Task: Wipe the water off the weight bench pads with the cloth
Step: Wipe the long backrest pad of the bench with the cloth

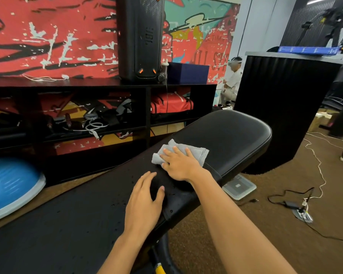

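A black weight bench runs from the lower left to the upper right; its long pad (pixel 73 218) carries scattered water drops, and the shorter seat pad (pixel 232 135) lies beyond a seam. A crumpled grey cloth (pixel 196 151) lies across that seam. My right hand (pixel 178 163) presses flat on the cloth, fingers spread. My left hand (pixel 145 196) rests flat on the long pad just below it, holding nothing, thumb near the pad's right edge.
A black shelf unit (pixel 147 86) with a tall speaker (pixel 141 36) stands behind the bench. A blue balance dome (pixel 10 186) sits at the left. A black cabinet (pixel 285 107), a floor scale (pixel 240 186) and cables (pixel 297 204) lie to the right. A seated person (pixel 232 82) is far back.
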A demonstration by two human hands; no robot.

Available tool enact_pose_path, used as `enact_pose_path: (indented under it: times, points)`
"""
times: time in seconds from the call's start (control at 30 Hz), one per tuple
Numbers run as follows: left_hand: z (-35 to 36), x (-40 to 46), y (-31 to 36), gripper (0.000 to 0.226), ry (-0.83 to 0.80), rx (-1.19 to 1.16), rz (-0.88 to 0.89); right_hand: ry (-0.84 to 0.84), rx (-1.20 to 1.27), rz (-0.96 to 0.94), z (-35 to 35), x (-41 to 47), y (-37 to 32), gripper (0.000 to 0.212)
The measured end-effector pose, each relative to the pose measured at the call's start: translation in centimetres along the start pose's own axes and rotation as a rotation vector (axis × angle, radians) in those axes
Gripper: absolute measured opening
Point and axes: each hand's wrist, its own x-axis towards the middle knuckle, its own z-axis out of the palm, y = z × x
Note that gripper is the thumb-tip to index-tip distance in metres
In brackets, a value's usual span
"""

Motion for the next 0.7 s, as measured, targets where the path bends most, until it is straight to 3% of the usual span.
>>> enact_pose_path:
  times: [0.1, 0.23, 0.33, 0.5, 0.6, 0.7]
  points:
    - [-0.5, 0.5, 0.9, 0.043, 0.081, -0.059, 0.043, 0.003, 0.007, -0.031, 0.1, -1.7, 0.0, 0.053]
    - [-0.7, 1.4, 3.2, 0.041, 0.095, -0.112, 0.122, 0.065, 0.223, -0.024, 0.0, -3.9, 0.3, 0.050]
    - [0.0, 1.7, 5.0, 0.041, 0.021, -0.139, 0.136, 0.196, 0.446, 0.033, -0.6, -6.1, 1.0, 0.035]
    - [2.9, 1.1, 7.5, 0.047, -0.180, -0.065, 0.150, 0.548, 0.668, 0.226, -0.7, -10.2, 3.1, 0.037]
    - [4.9, 1.0, 8.3, 0.062, -0.318, 0.154, 0.108, 0.773, 0.629, 0.284, -0.7, -12.4, 5.0, 0.034]
    - [6.4, 1.6, 8.8, 0.069, -0.368, 0.351, 0.100, 0.831, 0.432, 0.346, 0.0, -13.2, 7.4, 0.037]
